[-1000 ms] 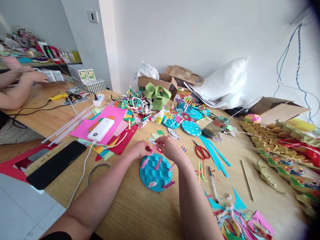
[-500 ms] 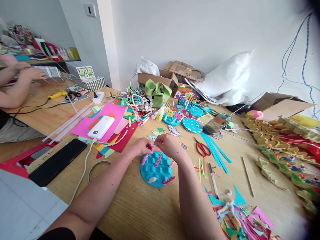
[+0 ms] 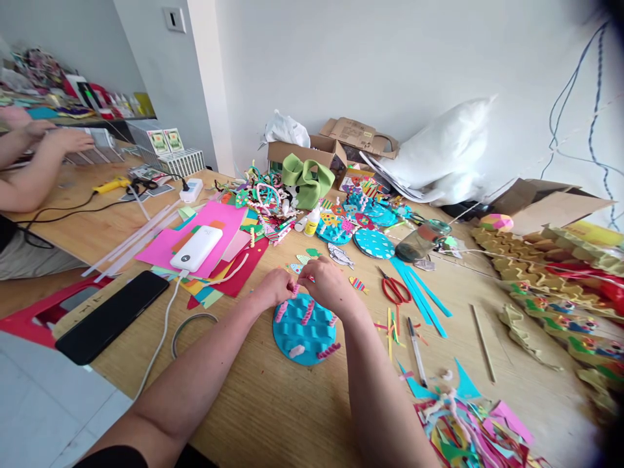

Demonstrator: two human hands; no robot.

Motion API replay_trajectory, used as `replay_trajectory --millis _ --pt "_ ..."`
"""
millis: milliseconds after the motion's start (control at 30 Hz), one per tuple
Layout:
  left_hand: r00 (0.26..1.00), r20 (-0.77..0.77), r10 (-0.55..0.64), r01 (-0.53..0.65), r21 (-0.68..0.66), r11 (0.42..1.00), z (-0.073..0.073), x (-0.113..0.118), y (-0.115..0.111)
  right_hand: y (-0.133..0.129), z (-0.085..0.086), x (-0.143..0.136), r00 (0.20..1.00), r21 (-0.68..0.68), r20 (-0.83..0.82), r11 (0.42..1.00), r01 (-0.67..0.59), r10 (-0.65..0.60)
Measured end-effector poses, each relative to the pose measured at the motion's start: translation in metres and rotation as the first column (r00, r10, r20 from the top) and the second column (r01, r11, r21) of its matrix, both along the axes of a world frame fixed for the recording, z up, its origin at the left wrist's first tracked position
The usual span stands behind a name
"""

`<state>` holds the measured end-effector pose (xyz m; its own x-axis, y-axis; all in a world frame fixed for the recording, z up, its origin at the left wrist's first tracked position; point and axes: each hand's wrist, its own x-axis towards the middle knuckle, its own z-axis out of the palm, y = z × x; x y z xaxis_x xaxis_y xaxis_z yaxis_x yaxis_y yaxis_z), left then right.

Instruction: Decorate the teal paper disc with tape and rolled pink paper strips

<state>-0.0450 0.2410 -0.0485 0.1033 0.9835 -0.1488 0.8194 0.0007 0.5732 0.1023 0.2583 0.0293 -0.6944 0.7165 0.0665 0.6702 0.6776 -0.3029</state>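
At the far edge of a round blue board with wavy raised strips, my left hand pinches a pink twisted pipe cleaner. My right hand is beside it, its fingers closed at the upper end of the same strand; the fingertips are partly hidden. More twisted pink pieces stand on the board. A magenta twist leans over its right edge, and a pale pink blob lies near the front. Just beyond my hands are paper fish cutouts.
Red-handled scissors, blue paper strips and a pen lie to the right. Paper scraps heap at front right. A power bank and phone are left. Glass jar behind. Another person's hands work far left.
My hands stay at the board's far edge, with only a small shift of the fingers around the pipe cleaner. At far left, the other person's hands have moved slightly over a grey box-like item.
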Motion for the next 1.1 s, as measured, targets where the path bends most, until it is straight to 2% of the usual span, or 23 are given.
replay_trajectory --millis 300,467,600,767,900,1100 --pt "0.998 -0.057 0.017 -0.015 0.033 0.999 0.002 0.002 -0.001 -0.003 -0.001 -0.007 0.998 0.059 -0.039 0.998 -0.037 0.039" --pt "1.000 0.016 -0.012 0.012 0.037 0.999 0.003 0.001 -0.002 -0.003 -0.001 -0.005 1.000 0.037 -0.004 0.999 -0.015 0.015" --pt "0.993 0.107 -0.055 0.051 0.038 0.998 -0.002 -0.002 0.000 0.002 -0.002 0.003 1.000 -0.011 0.018 1.000 -0.001 0.001" --pt "0.973 0.216 -0.086 0.080 0.034 0.996 -0.009 -0.007 0.002 0.009 0.003 0.016 0.999 0.022 -0.002 0.998 0.053 -0.053" --pt "0.951 0.295 -0.096 0.095 0.018 0.995 -0.010 -0.010 0.002 0.011 0.010 0.025 0.988 0.044 -0.029 0.987 0.153 -0.152" --pt "0.932 0.355 -0.070 0.076 -0.002 0.997 -0.010 -0.011 0.004 0.013 0.018 0.035 0.965 -0.008 -0.049 0.966 0.257 -0.257"
